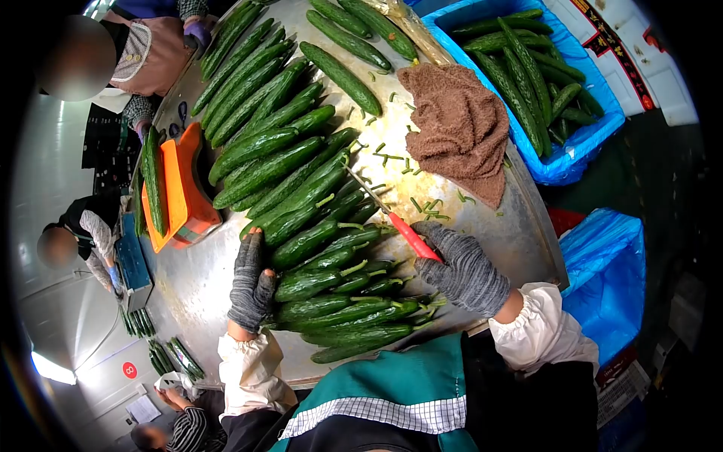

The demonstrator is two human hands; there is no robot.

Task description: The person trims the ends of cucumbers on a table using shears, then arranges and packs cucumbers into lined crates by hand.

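Observation:
Many green cucumbers lie in rows across the metal table, their stem ends mostly facing right. My left hand, in a grey knit glove with bare fingertips, rests against the left ends of the nearer cucumbers, fingers stretched out. My right hand, gloved alike, is closed around the red handle of a knife. Its thin blade points up and left, with the tip at the stem end of a cucumber in the middle of the row. Short cut stems are scattered to the right of the row.
A brown towel lies at the table's right. Beyond it stands a blue-lined crate of cucumbers. An orange scale bears a cucumber at the left edge. Another blue bag is at right. Co-workers stand along the left.

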